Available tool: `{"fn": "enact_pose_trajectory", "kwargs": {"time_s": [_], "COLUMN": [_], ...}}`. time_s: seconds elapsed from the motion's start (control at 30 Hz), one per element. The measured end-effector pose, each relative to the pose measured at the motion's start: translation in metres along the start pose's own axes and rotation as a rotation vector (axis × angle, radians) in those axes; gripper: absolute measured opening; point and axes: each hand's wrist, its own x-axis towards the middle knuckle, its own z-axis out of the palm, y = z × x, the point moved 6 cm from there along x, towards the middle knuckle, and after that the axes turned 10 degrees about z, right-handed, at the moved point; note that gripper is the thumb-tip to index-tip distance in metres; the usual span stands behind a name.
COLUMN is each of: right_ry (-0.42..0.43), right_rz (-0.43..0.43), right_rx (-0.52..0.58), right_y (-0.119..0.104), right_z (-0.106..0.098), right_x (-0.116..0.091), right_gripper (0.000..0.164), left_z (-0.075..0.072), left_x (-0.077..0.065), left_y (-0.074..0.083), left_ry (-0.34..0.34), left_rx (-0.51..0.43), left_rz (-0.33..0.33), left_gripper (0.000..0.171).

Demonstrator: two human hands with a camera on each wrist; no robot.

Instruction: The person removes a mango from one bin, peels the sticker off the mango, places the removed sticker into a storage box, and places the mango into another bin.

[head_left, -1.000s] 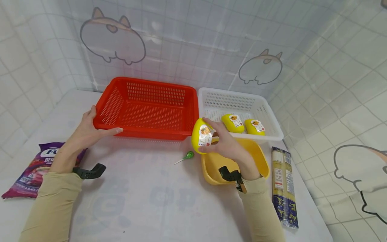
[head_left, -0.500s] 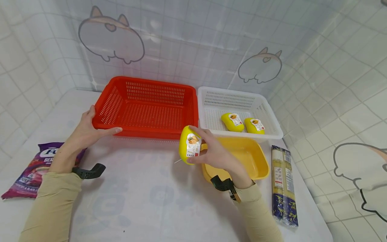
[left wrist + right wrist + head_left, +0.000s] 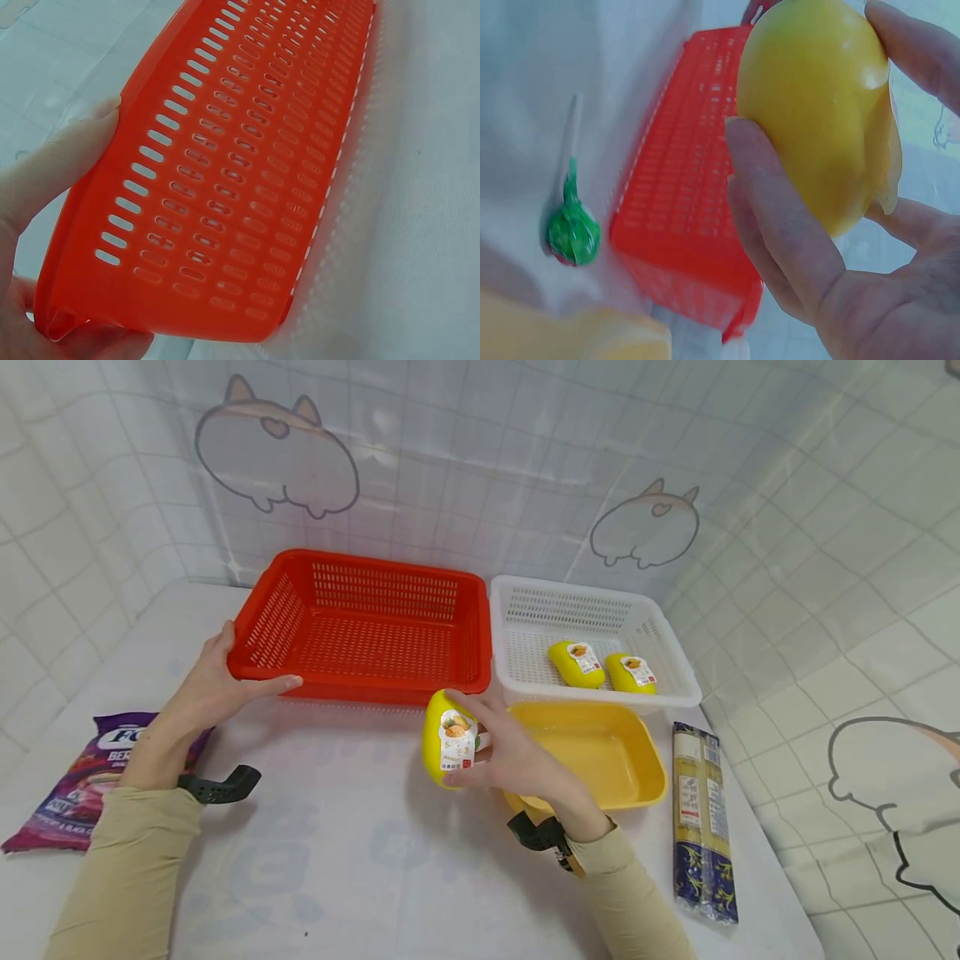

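Note:
My left hand (image 3: 202,693) grips the front left corner of the red basket (image 3: 360,647). In the left wrist view, its thumb lies along the rim and its fingers curl round the corner. In my right hand (image 3: 521,760) is a yellow mango-shaped package (image 3: 432,743) with a white label, held up just in front of the basket's front right part. The right wrist view shows thumb and fingers round its smooth yellow body (image 3: 810,112). A green-wrapped lollipop (image 3: 574,232) lies on the table; in the head view the right hand mostly hides it.
Behind the right hand stands a yellow tub (image 3: 607,752). A white basket (image 3: 521,656) beside the red one holds two similar yellow packages (image 3: 576,664). A purple snack bag (image 3: 75,777) lies at the left, a long noodle-like pack (image 3: 701,827) at the right.
The right hand has carried the yellow package leftward and toward the person, away from the yellow tub and over past the lollipop. The left hand stays on the red basket's corner.

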Motion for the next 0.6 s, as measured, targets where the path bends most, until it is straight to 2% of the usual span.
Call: {"fn": "enact_pose_trajectory", "kwargs": {"time_s": [0.27,0.47,0.6], "right_ry": [-0.006,-0.034,-0.044], "right_rz": [-0.002,-0.007,0.016], "right_rx": [0.02,0.042,0.006], "right_y": [0.002,0.007,0.014], "right_z": [0.017,0.037,0.052], "right_x": [0.005,0.013,0.019], "right_gripper": [0.095,0.096,0.096], "left_z": [0.0,0.0,0.0], "left_x": [0.001,0.002,0.002], "left_y": [0.0,0.0,-0.001], "left_ry": [0.015,0.022,0.026], "left_rx": [-0.019,-0.013,-0.006], "left_rz": [0.016,0.025,0.028], "left_gripper": [0.13,0.129,0.129]}}
